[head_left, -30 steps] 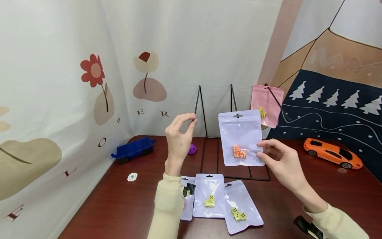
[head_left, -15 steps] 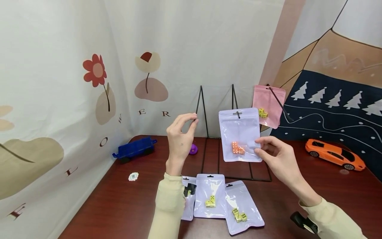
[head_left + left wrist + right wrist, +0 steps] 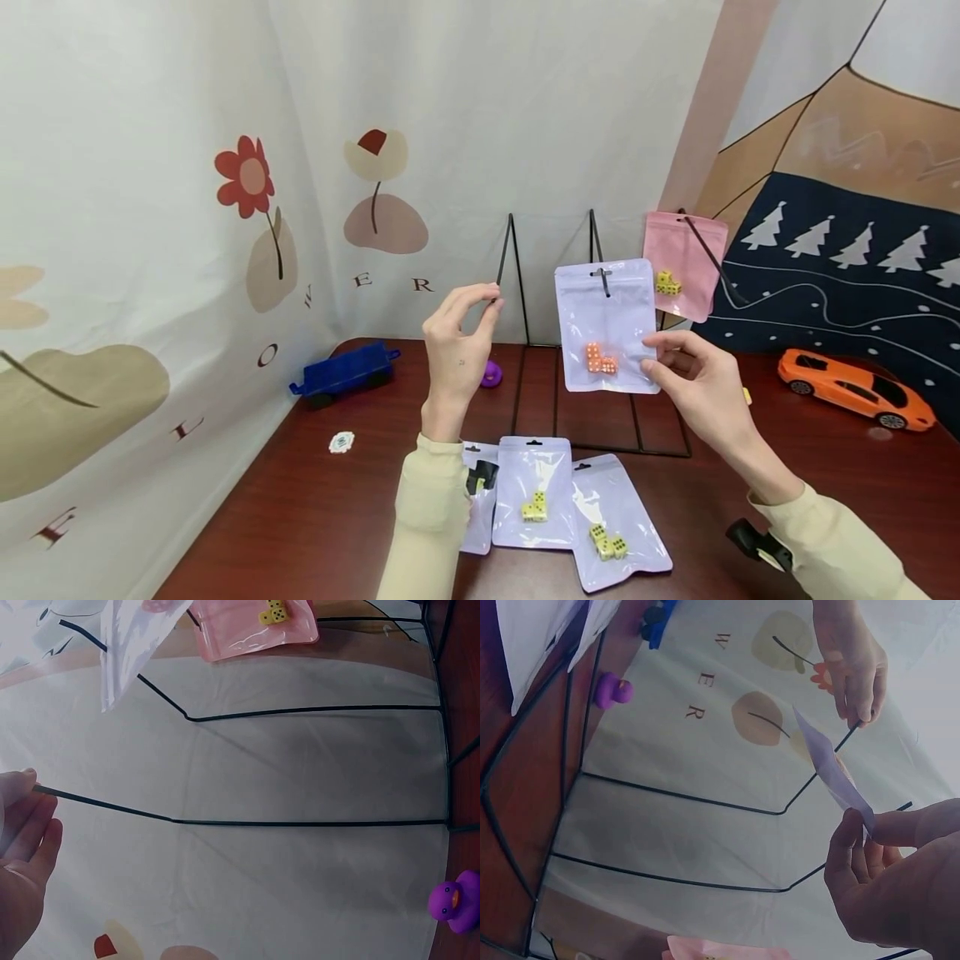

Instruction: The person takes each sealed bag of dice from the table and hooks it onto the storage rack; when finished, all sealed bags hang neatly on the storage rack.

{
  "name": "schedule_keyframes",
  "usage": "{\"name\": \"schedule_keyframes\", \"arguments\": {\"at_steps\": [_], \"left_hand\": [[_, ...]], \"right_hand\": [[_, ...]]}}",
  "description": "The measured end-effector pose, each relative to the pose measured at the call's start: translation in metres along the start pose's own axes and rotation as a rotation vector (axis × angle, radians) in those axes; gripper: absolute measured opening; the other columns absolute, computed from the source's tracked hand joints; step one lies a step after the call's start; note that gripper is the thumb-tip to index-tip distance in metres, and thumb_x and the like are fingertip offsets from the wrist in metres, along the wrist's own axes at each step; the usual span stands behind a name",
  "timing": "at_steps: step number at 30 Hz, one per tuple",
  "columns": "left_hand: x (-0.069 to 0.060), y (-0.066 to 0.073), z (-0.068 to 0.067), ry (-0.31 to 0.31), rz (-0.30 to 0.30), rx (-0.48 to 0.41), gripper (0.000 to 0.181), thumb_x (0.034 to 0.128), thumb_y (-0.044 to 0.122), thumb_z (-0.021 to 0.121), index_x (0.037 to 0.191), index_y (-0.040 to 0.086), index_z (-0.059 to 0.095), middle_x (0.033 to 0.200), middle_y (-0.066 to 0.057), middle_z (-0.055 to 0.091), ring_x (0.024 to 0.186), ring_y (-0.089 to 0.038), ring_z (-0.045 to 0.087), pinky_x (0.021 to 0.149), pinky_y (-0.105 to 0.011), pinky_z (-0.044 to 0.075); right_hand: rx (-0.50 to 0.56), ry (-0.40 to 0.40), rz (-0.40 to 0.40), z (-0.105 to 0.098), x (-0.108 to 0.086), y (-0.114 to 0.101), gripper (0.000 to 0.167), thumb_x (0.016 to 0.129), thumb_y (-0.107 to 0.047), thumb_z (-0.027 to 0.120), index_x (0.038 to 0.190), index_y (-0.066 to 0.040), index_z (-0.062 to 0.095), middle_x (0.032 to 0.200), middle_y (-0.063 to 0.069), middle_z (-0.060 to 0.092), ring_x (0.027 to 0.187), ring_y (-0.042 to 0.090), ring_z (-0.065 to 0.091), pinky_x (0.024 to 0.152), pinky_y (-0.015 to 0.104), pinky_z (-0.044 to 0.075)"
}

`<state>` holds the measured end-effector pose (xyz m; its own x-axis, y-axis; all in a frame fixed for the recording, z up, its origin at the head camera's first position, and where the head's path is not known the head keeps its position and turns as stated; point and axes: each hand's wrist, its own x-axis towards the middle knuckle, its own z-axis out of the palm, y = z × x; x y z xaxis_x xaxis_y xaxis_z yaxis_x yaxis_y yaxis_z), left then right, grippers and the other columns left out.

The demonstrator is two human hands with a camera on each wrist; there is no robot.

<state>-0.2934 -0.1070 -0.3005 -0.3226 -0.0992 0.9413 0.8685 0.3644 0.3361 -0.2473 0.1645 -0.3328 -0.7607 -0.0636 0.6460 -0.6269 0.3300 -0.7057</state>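
Observation:
In the head view, my left hand (image 3: 457, 354) pinches the tip of the left prong of a black wire rack (image 3: 517, 392). My right hand (image 3: 701, 379) pinches the right edge of a lilac zip bag (image 3: 581, 312) with orange dice (image 3: 600, 360) inside. The rack's middle prong (image 3: 161, 694) passes through that bag's hang hole, its tip sticking out in front, as the left wrist view also shows. On the right prong hangs a pink zip bag (image 3: 686, 258) with yellow dice (image 3: 667, 283).
Lilac bags with yellow dice lie in front: a middle one (image 3: 517, 467) and a right one (image 3: 637, 533). A third bag (image 3: 480, 517) is partly behind my left sleeve. Around stand a blue toy wagon (image 3: 345, 371), a purple duck (image 3: 459, 900), a round white chip (image 3: 341, 442) and an orange car (image 3: 855, 390).
My right hand has slid the orange-dice bag back and up along the middle prong, so more of the prong's tip shows in front. My left hand keeps its pinch on the left prong.

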Motion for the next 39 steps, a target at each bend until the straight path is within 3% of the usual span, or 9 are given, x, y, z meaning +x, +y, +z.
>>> {"name": "schedule_keyframes", "arguments": {"at_steps": [21, 27, 39], "left_hand": [[-0.002, 0.001, 0.000, -0.011, 0.002, 0.022, 0.010, 0.0812, -0.003, 0.073, 0.091, 0.000, 0.071, 0.095, -0.008, 0.070, 0.091, -0.020, 0.066, 0.082, -0.031, 0.052], [0.000, 0.000, 0.000, -0.007, 0.006, 0.029, 0.009, 0.0816, -0.002, 0.072, 0.091, 0.000, 0.071, 0.095, -0.008, 0.070, 0.092, -0.020, 0.066, 0.083, -0.032, 0.052], [0.000, 0.001, 0.001, 0.000, 0.019, 0.029, 0.011, 0.0797, -0.006, 0.072, 0.090, -0.001, 0.070, 0.094, -0.009, 0.070, 0.091, -0.021, 0.066, 0.082, -0.031, 0.053]], "right_hand": [[-0.007, 0.051, 0.082, 0.008, 0.020, 0.014, 0.023, 0.084, 0.004, 0.069, 0.106, 0.002, 0.066, 0.091, 0.008, 0.055, 0.071, 0.006, 0.059, 0.051, 0.014, 0.044], [-0.005, 0.064, 0.069, 0.012, 0.030, 0.020, 0.023, 0.083, 0.004, 0.070, 0.106, 0.003, 0.066, 0.084, 0.009, 0.054, 0.072, 0.007, 0.059, 0.057, 0.012, 0.048], [-0.017, 0.093, 0.048, 0.017, 0.044, 0.035, 0.023, 0.083, 0.003, 0.070, 0.106, 0.003, 0.067, 0.080, 0.007, 0.053, 0.065, 0.008, 0.052, 0.051, 0.014, 0.041]]}}
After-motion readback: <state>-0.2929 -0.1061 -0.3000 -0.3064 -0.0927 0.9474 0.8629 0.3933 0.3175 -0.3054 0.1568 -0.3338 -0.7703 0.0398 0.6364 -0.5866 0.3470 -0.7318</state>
